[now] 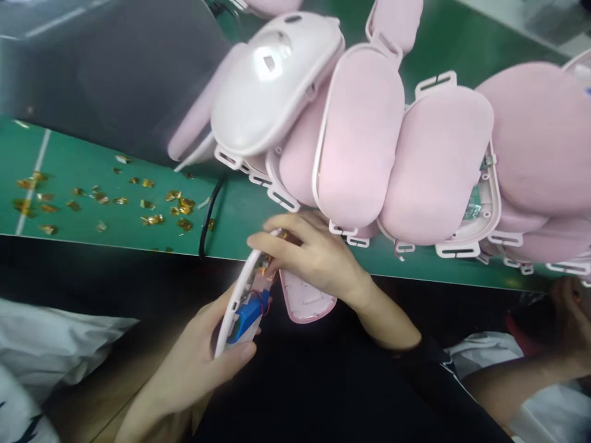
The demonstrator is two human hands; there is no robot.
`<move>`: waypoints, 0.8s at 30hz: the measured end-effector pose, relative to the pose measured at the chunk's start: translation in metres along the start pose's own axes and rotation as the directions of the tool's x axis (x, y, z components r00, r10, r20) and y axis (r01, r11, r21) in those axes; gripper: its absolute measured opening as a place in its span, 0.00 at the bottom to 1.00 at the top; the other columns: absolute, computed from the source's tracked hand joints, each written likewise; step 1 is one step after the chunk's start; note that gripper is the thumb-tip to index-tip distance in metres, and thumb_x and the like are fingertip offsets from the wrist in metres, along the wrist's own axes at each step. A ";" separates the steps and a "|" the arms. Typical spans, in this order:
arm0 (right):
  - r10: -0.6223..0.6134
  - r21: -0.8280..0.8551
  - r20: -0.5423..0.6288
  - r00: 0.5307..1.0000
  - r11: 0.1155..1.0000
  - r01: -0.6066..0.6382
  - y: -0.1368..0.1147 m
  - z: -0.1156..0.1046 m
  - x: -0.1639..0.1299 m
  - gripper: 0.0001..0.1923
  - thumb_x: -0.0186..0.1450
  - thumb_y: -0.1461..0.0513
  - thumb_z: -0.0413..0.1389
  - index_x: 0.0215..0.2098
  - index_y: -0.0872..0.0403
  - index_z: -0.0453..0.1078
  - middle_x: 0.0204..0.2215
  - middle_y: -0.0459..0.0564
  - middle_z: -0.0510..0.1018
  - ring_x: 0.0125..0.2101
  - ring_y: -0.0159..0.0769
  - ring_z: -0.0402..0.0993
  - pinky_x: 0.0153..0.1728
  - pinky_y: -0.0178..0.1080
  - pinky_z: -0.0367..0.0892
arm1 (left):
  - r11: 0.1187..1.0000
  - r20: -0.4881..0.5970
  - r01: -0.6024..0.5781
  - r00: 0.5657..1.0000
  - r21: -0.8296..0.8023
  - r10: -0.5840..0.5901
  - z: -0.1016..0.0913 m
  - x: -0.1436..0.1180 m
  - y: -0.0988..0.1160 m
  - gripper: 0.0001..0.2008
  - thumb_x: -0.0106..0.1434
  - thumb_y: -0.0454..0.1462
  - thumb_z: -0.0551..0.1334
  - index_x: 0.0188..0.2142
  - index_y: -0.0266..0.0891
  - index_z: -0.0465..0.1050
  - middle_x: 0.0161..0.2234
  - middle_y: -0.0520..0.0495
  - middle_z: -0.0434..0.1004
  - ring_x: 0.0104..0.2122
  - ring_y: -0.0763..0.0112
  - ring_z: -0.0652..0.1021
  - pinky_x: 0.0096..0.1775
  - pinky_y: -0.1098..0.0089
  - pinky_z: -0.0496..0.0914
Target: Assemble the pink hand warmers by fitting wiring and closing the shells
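My left hand (203,351) grips the lower end of an open white plastic shell (225,329), tilted on its edge in front of the bench. Inside the shell lie a blue battery pack (249,317) with a thin red wire and some small circuitry. My right hand (314,255) has its fingers curled over the shell's upper end, the fingertips reaching inside by the circuitry. Below the right palm shows a pink cover half (307,298), its inner side up; whether the hand holds it is hidden.
Pink and white shells (360,135) are piled along the green bench (106,234), some with circuit boards showing. Scraps of gold tape (184,206) lie at the left, by a black cable (207,221) and a dark grey box (115,74). Another person's arm (530,375) is at the right.
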State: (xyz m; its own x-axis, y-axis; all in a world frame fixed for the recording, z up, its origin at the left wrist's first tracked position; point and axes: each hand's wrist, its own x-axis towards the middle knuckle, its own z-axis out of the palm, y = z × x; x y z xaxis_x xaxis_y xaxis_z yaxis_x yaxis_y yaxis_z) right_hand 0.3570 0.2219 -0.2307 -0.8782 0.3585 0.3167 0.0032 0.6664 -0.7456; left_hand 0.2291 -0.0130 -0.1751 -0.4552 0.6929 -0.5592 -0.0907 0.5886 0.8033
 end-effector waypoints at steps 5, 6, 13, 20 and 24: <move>-0.203 -0.164 -0.143 0.969 0.970 0.179 0.004 0.010 0.011 0.13 0.79 0.57 0.66 0.60 0.48 0.81 0.53 0.51 0.86 0.48 0.35 0.83 0.55 0.37 0.81 | 0.975 -0.011 -0.060 0.998 -0.213 0.059 0.010 0.002 -0.026 0.45 0.60 0.55 0.80 0.73 0.45 0.75 0.62 0.34 0.84 0.53 0.42 0.86 0.49 0.59 0.84; -0.225 -0.171 -0.150 0.963 0.965 0.199 0.004 0.012 0.015 0.16 0.78 0.57 0.67 0.62 0.49 0.80 0.56 0.53 0.86 0.51 0.38 0.85 0.57 0.39 0.81 | 0.958 -0.027 -0.076 0.997 -0.276 0.071 0.017 0.002 -0.033 0.48 0.60 0.56 0.80 0.75 0.46 0.73 0.69 0.34 0.79 0.62 0.38 0.82 0.56 0.55 0.82; -0.166 -0.155 -0.033 0.986 0.975 0.159 0.010 0.010 0.006 0.38 0.74 0.56 0.69 0.78 0.48 0.64 0.73 0.67 0.74 0.71 0.58 0.76 0.64 0.60 0.82 | 0.919 -0.265 -0.369 0.908 -0.141 0.324 0.071 0.016 -0.072 0.48 0.67 0.58 0.75 0.80 0.54 0.60 0.77 0.32 0.60 0.74 0.30 0.70 0.67 0.35 0.74; 0.088 -0.040 -0.171 0.981 0.995 -0.096 0.034 0.006 -0.042 0.29 0.71 0.60 0.64 0.70 0.43 0.74 0.56 0.57 0.88 0.52 0.54 0.91 0.50 0.55 0.90 | 0.720 -0.400 -0.565 0.599 0.404 0.694 0.125 0.052 -0.105 0.61 0.63 0.44 0.78 0.84 0.54 0.40 0.74 0.24 0.51 0.68 0.28 0.76 0.58 0.35 0.81; 0.282 0.064 -0.140 0.949 0.959 -0.276 0.039 0.005 -0.034 0.19 0.68 0.56 0.63 0.56 0.44 0.86 0.56 0.58 0.87 0.54 0.57 0.89 0.53 0.57 0.88 | 0.626 -0.387 -0.583 0.494 0.517 0.779 0.136 0.068 -0.122 0.69 0.56 0.47 0.83 0.83 0.68 0.39 0.73 0.28 0.62 0.62 0.26 0.81 0.51 0.36 0.85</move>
State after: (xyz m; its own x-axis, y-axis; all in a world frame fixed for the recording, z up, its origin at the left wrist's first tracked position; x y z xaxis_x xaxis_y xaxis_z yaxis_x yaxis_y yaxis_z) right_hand 0.3848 0.2323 -0.2732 -0.7654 0.6200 0.1724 0.2147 0.4986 -0.8398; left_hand 0.3296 0.0183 -0.3391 -0.6378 0.6398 0.4288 0.6666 0.1797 0.7235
